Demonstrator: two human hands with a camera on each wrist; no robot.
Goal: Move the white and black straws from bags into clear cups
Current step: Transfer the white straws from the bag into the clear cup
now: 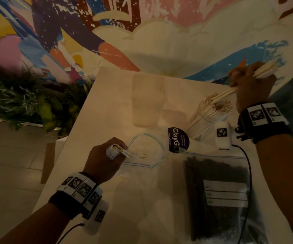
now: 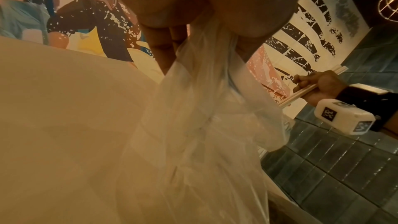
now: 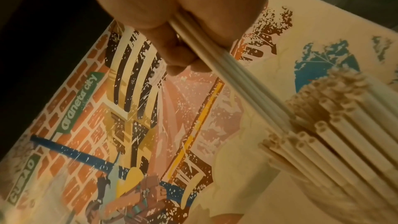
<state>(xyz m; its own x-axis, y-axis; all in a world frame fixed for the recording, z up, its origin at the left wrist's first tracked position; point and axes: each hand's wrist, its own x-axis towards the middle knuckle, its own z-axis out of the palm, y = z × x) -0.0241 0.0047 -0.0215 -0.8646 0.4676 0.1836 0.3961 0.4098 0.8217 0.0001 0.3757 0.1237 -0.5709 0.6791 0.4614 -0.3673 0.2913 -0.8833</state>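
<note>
My right hand (image 1: 247, 85) grips a small bundle of white straws (image 1: 230, 89) slanted down, their lower ends at the top of a clear cup (image 1: 203, 124) packed with white straws. The right wrist view shows that bundle (image 3: 228, 71) meeting the packed straw ends (image 3: 336, 125). My left hand (image 1: 105, 161) holds a few white straws (image 1: 124, 152) at the mouth of a nearly empty clear zip bag (image 1: 152, 155). In the left wrist view the bag's plastic (image 2: 204, 108) hangs from my fingers (image 2: 163, 48). A second zip bag (image 1: 217, 194) full of black straws lies at the front right.
Empty clear cups (image 1: 147, 99) stand at the back of the white table (image 1: 107, 106). A purple round sticker (image 1: 177, 140) lies between the cups and bags. Plants (image 1: 19, 95) stand past the table's left edge, a painted mural wall behind.
</note>
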